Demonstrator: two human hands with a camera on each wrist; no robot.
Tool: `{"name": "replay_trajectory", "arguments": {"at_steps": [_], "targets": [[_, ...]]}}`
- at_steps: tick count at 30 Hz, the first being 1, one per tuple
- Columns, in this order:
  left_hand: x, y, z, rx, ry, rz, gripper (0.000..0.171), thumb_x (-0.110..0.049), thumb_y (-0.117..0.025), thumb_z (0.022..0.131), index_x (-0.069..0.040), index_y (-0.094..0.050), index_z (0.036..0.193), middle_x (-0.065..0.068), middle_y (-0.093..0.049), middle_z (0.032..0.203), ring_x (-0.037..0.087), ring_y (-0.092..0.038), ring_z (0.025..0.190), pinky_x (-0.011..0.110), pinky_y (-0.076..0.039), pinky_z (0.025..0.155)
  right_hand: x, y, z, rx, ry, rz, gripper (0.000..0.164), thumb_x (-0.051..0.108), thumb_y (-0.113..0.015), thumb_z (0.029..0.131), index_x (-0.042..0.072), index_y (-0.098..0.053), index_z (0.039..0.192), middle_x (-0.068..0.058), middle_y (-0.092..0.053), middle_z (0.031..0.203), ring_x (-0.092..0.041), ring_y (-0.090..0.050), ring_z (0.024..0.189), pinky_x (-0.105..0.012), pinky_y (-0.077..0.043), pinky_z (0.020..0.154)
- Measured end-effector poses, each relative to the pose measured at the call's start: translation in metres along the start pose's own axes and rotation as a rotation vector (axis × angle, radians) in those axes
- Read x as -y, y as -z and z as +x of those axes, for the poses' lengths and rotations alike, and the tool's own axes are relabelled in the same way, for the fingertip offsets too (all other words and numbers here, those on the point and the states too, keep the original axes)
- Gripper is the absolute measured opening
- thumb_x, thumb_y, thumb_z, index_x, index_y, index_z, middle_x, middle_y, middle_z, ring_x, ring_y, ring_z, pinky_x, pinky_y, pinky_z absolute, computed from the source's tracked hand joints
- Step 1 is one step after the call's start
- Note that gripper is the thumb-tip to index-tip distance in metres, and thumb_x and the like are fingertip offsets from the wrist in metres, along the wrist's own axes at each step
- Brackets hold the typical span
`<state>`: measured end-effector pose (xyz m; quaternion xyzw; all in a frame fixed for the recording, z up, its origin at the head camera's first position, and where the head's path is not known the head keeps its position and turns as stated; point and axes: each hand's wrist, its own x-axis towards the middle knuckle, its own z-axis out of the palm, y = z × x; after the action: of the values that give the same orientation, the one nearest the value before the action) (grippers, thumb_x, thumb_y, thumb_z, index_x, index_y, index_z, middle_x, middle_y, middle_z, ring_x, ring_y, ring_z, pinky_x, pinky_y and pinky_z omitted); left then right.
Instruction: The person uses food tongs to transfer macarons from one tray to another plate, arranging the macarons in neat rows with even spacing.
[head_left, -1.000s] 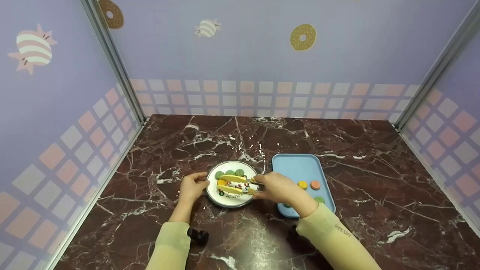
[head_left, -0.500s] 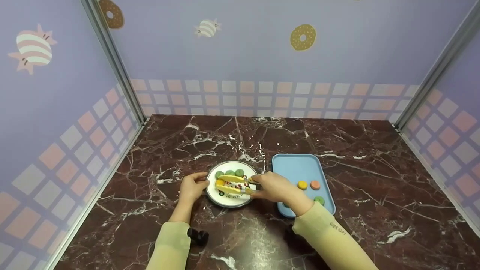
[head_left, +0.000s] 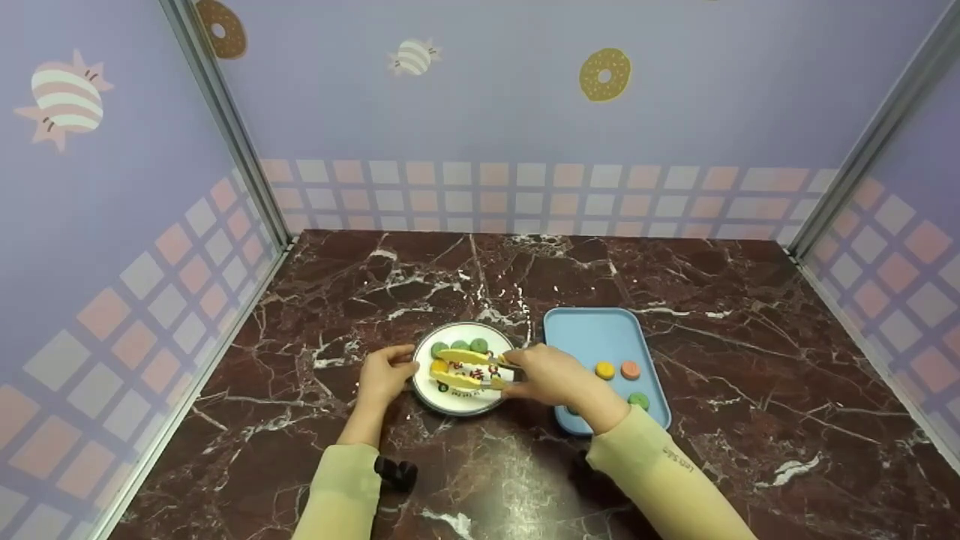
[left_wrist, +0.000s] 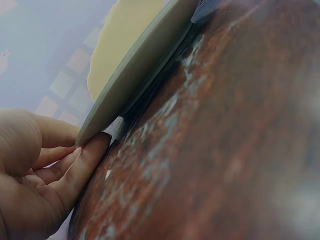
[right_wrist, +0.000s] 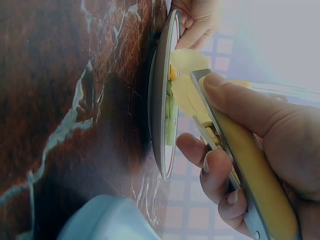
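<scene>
A white plate (head_left: 480,401) with printed decoration stands on the dark marbled table. My left hand (head_left: 385,380) pinches its left rim, thumb above and a finger beneath, as the left wrist view shows. In my right hand (head_left: 551,381) I grip yellow-tipped tongs (head_left: 465,358), reaching over the plate from the right. The tong tips are spread, one on either side of a small yellow disc (head_left: 439,367) on the plate; whether they touch it I cannot tell. Several green discs (head_left: 478,346) lie in a row along the plate's far side.
Right of the plate is a blue tray (head_left: 592,330), partly hidden by my right forearm. It holds a yellow disc (head_left: 605,370), a pink disc (head_left: 631,370) and green ones (head_left: 638,400). Patterned walls (head_left: 525,112) close the table in at the back and sides.
The right hand and tongs have moved slightly left, and the yellow disc has shifted a little left on the plate. The tong tips stand slightly wider apart. The left hand has stayed put.
</scene>
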<state>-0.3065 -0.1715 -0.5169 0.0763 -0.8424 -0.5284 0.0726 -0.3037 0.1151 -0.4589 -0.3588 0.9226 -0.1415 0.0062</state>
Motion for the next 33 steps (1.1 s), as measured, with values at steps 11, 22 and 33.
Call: {"name": "replay_trajectory", "arguments": {"at_steps": [11, 22, 33], "targets": [[0.003, -0.001, 0.003, 0.014, 0.036, 0.006, 0.037, -0.001, -0.07, 0.089, 0.008, -0.069, 0.125, 0.03, -0.072, 0.117, 0.037, -0.073, 0.103, 0.031, -0.064, 0.071, -0.003, 0.009, -0.016, -0.029, 0.002, 0.029, 0.037, 0.036, -0.082, 0.086, 0.008, -0.066, 0.104, -0.006, -0.07, 0.084, -0.024, -0.066, 0.074, -0.045, -0.057, 0.068], [0.006, -0.003, 0.004, -0.002, 0.023, 0.035, 0.037, -0.003, -0.071, 0.088, 0.007, -0.07, 0.123, 0.028, -0.073, 0.115, 0.036, -0.073, 0.102, 0.032, -0.064, 0.076, -0.017, 0.019, -0.042, -0.041, -0.031, 0.063, 0.042, 0.034, -0.08, 0.089, 0.007, -0.068, 0.118, -0.007, -0.074, 0.092, -0.024, -0.068, 0.079, -0.043, -0.056, 0.068], [0.005, -0.002, 0.004, 0.001, 0.028, 0.054, 0.036, -0.005, -0.072, 0.09, 0.004, -0.071, 0.125, 0.026, -0.073, 0.116, 0.036, -0.073, 0.104, 0.031, -0.061, 0.076, -0.031, 0.03, -0.069, -0.044, -0.127, 0.069, 0.039, 0.035, -0.08, 0.089, 0.01, -0.069, 0.116, -0.002, -0.073, 0.092, -0.025, -0.068, 0.081, -0.04, -0.051, 0.061]]}}
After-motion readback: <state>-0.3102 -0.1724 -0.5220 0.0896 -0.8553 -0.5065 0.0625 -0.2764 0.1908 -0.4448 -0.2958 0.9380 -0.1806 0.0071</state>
